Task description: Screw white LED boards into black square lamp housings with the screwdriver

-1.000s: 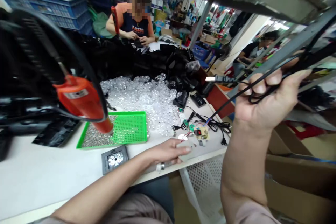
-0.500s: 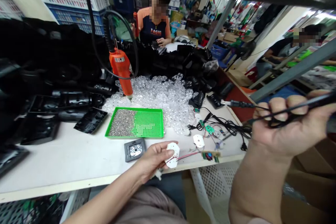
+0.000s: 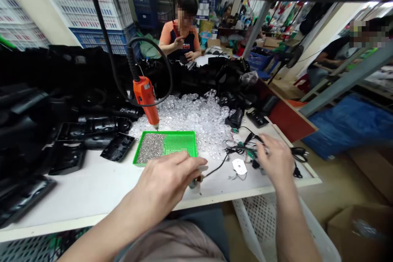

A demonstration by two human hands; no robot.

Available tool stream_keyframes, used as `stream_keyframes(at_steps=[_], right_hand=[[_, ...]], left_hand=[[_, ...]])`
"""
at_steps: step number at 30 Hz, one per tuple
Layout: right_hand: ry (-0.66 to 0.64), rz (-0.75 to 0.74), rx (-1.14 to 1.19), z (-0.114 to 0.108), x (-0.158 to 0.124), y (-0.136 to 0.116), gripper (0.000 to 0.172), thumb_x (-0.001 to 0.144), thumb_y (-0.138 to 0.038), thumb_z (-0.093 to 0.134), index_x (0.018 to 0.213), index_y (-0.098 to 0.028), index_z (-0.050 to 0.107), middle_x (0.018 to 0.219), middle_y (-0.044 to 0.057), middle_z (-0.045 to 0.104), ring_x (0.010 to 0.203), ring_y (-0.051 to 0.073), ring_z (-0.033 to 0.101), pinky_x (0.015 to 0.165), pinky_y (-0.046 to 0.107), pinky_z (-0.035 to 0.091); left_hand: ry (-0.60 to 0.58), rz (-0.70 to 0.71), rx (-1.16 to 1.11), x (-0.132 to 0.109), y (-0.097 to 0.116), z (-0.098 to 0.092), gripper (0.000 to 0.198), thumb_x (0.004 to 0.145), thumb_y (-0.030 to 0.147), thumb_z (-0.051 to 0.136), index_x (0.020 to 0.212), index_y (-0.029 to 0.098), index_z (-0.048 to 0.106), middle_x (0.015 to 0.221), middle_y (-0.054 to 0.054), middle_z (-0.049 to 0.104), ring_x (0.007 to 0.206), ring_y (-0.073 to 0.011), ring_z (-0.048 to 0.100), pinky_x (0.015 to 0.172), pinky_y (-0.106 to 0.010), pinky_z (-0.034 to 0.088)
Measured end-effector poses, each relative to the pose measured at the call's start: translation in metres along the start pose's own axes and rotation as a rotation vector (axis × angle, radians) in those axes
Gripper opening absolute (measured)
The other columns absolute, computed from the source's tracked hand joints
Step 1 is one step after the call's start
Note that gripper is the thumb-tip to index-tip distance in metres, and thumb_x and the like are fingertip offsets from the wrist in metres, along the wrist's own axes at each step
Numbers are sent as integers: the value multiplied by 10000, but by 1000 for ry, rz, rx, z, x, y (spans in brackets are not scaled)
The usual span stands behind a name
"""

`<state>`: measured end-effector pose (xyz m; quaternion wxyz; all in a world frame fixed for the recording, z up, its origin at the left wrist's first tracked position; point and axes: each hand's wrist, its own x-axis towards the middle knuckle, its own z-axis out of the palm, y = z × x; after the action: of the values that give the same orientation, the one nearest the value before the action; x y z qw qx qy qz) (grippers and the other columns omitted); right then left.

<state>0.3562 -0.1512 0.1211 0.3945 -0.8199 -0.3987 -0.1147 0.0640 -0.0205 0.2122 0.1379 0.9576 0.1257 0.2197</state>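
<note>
1. We hold our left hand [image 3: 167, 174] palm down near the front edge of the worktop [image 3: 82, 190], its fingers drawn in narrow around a small part [image 3: 199, 179], most of which they hide
2. From that small part, right of the middle of the front edge, a thin dark cable [image 3: 216, 168] runs back and rightward towards the tangle of black cables [image 3: 239, 148]
3. Our right hand [image 3: 276, 157] is over the right end of the worktop, fingers bent, beside the tangle; we cannot tell whether they hold anything
4. Between our hands, set back from the front edge, we see a white plate [image 3: 239, 166] lying flat, while a black plug [image 3: 297, 171] lies near the front right corner
5. Beyond our left hand we have a green tray [image 3: 195, 143], with small metal screws [image 3: 151, 147] heaped along its left side
6. An orange screwdriver [image 3: 146, 95] hangs tip down at the tray's back edge, with clear lenses [image 3: 198, 116] piled behind and to the right
7. Across the worktop from us, a co-worker [image 3: 179, 45] sits with both hands raised
</note>
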Motion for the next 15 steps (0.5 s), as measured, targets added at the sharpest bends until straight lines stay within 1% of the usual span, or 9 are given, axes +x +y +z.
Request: stream_keyframes(at_steps=[2,4,5,6,7,9,11,13,15], right_hand=[[-153,-88,199,11,-19,-38,315,838,-395,537,985,-182,717,1081,125,706,1089,258,604,1001,434,437],[-577,-117,490,27,-44,-75,287,815,-379,590,1001,-193,704,992,78,719,999,218,635,910,356,498],[-750,-75,601,36,-56,-91,257,776,-363,642,949,-184,706,895,55,719,879,198,651,809,313,524],[-862,-4,689,44,-68,-103,212,750,-351,669,857,-171,702,777,32,699,741,170,636,689,271,519],[-914,74,769,53,-79,-112,193,754,-349,662,766,-158,682,679,15,658,641,141,597,608,241,491],[-896,216,904,65,-94,-119,245,789,-365,617,688,-143,643,560,-13,565,514,91,489,507,205,418],[-856,282,996,71,-103,-120,263,817,-379,584,775,-132,663,541,-25,530,470,68,417,466,188,374],[-872,288,1011,72,-107,-119,263,808,-363,606,912,-136,687,576,-16,566,479,71,437,468,183,385],[-936,273,983,71,-111,-121,287,785,-329,635,1003,-153,696,664,14,640,583,113,561,548,204,466]], left_hand=[[-134,-87,-148,8,-3,3,218,970,258,466,1110,235,632,837,-9,659,725,-133,620,637,-222,441],[-190,-178,-256,12,-5,6,227,960,268,478,1110,244,646,869,-9,678,753,-140,635,662,-222,447],[-196,-227,-302,13,-6,8,231,952,271,488,1111,245,653,879,-10,685,761,-145,638,671,-223,449],[-195,-278,-345,11,-8,10,235,943,278,497,1109,244,660,894,-14,693,778,-151,640,681,-224,453],[-185,-333,-388,8,-10,12,237,937,288,500,1098,238,668,916,-19,699,801,-158,641,695,-226,458],[-145,-443,-488,-2,-16,19,247,928,324,504,1066,219,680,957,-31,705,851,-173,639,726,-234,468],[-97,-550,-654,-18,-24,31,269,916,359,510,1043,191,677,946,-38,705,844,-177,633,726,-239,477],[-42,-654,-851,-38,-30,46,297,891,382,532,1036,160,665,903,-42,703,789,-170,627,699,-244,487],[37,-757,-967,-60,-34,61,321,866,393,556,1039,142,659,874,-45,702,746,-167,621,683,-255,496]])
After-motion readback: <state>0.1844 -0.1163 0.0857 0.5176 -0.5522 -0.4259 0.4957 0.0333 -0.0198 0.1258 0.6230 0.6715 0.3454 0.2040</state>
